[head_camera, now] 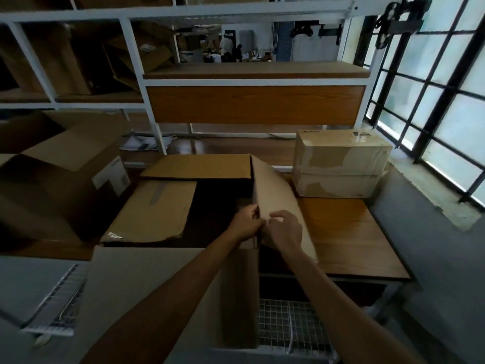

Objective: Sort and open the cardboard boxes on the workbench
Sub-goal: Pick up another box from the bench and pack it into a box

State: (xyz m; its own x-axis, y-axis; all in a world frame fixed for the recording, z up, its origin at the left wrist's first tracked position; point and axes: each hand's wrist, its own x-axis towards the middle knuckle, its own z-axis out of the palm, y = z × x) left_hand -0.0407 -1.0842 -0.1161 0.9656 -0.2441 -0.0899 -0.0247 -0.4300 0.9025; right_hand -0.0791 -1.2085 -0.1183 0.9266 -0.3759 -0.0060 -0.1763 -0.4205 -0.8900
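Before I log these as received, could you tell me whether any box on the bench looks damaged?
Yes. The open box's left flap has a ragged, torn near edge. The taped box at far right shows patches where its covering looks torn. The right flap, held by left hand and right hand, looks sound.

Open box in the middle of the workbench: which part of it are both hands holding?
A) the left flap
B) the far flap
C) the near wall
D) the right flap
D: the left hand and right hand both grip the near edge of the raised right flap; the left flap and far flap lie untouched.
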